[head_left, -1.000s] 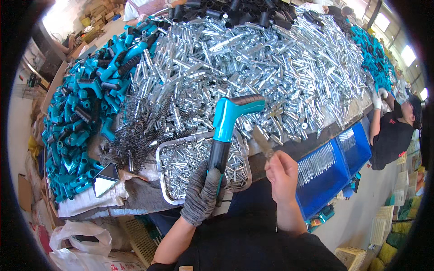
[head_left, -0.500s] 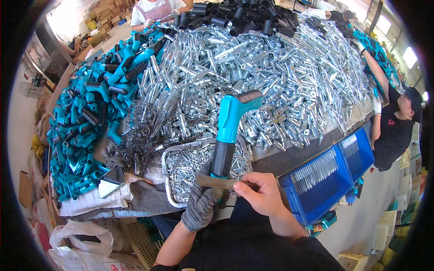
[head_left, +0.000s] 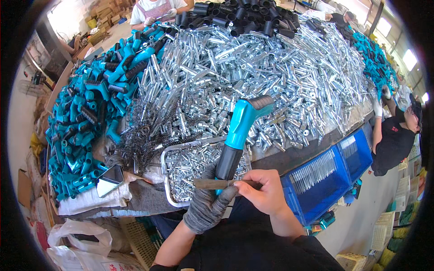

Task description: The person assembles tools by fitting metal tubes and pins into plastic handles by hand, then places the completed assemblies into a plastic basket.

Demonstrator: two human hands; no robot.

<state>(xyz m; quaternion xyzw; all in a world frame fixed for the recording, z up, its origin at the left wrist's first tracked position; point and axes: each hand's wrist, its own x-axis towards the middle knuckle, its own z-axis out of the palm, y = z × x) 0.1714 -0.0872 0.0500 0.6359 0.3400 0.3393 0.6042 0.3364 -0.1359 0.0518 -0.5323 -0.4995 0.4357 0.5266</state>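
My left hand [head_left: 204, 208], in a grey knitted glove, is closed around the lower end of a teal-and-black pistol-shaped handle [head_left: 240, 124]. The handle stands up from the glove and leans to the right, its black-topped bent end uppermost. Pinched between the bare thumb and fingers of my right hand [head_left: 266, 192] is a flat, dull metal strip [head_left: 211, 184]. It lies crosswise in front of the handle's black lower part, with its free end pointing left over the glove. Behind both hands sits a clear tray [head_left: 168, 192] of small metal fittings.
Shiny metal rods and sleeves [head_left: 280, 67] are heaped across the table. Teal handles [head_left: 86, 122] pile up at left, dark springs [head_left: 149, 135] beside them, black tubes [head_left: 244, 16] at the back. Blue bins [head_left: 314, 205] of metal pins stand right, near a co-worker [head_left: 393, 140].
The handle's upper end has tipped to the right, and gloved fingers now show beneath the strip. The co-worker at right has lowered a raised arm toward the teal pile.
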